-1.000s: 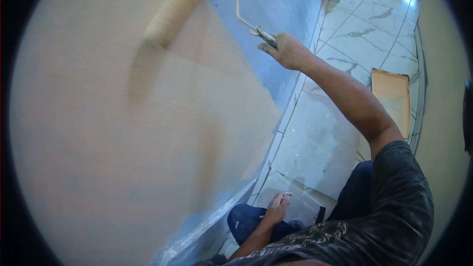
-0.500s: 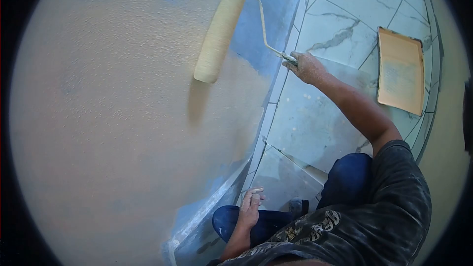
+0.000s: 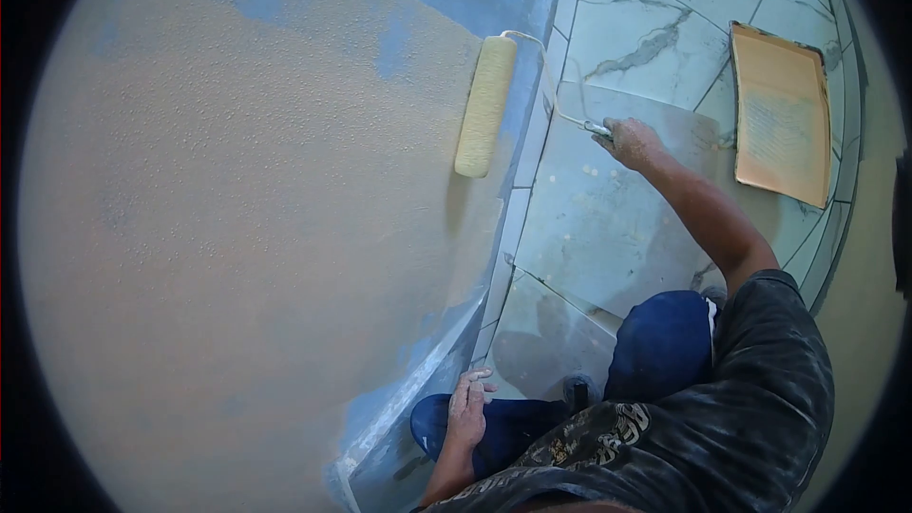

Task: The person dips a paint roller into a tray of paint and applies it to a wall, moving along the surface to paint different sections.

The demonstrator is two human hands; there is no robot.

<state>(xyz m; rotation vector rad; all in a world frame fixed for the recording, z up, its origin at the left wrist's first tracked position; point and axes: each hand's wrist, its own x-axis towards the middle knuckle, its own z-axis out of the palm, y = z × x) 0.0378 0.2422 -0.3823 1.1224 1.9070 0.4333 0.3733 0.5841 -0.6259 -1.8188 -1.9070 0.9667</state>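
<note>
My right hand (image 3: pixel 633 142) is closed round the handle of a paint roller (image 3: pixel 485 106). The cream roller sleeve lies near the right edge of the painted area, against or close to the wall (image 3: pixel 285 199), and casts a shadow below. Beige paint covers much of this wall, while blue patches show at the top and along the skirting. My left hand (image 3: pixel 469 397) rests by my bent knee with its fingers extended, holding nothing. To the right of my right hand lies a paint tray (image 3: pixel 782 116) with peach paint and a ribbed, thinly coated middle.
Marbled floor tiles (image 3: pixel 655 28) run beside the wall, edged by a pale tile skirting (image 3: pixel 524 166). A protruding wall corner (image 3: pixel 408 399) stands near my left hand. Another beige wall (image 3: pixel 879 361) borders the floor at the far right.
The roller and my right hand have moved right and lower in view, toward the wall's skirting edge. My left hand stays by the knee. The view has shifted slightly.
</note>
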